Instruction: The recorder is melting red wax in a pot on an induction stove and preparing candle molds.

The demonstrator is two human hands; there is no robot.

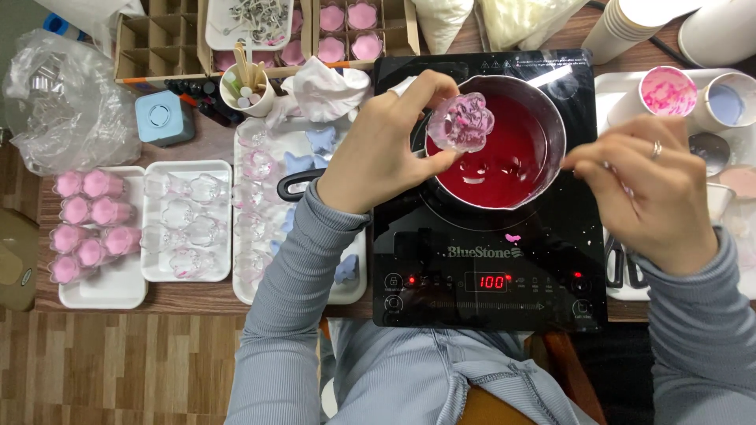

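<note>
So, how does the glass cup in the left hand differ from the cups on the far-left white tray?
The flower-shaped glass cup in the left hand is clear and looks empty; the cups on the far-left tray are filled with pink. The held cup is lifted and tilted over the pot of red liquid; the tray cups rest grouped together. Both seem similar small moulded glass.

Desk surroundings, seen from my remote seat.
Far left I note a white tray (94, 293) of pink-filled flower moulds, just beside it a second tray (187, 271) of clear empty ones. A small blue box (163, 118) sits near a crumpled plastic bag (67, 102). Cardboard divider box (150, 39) at top; paper cup of sticks (246, 88); two cups (693, 94) at right, scissors (622, 264) below.
</note>
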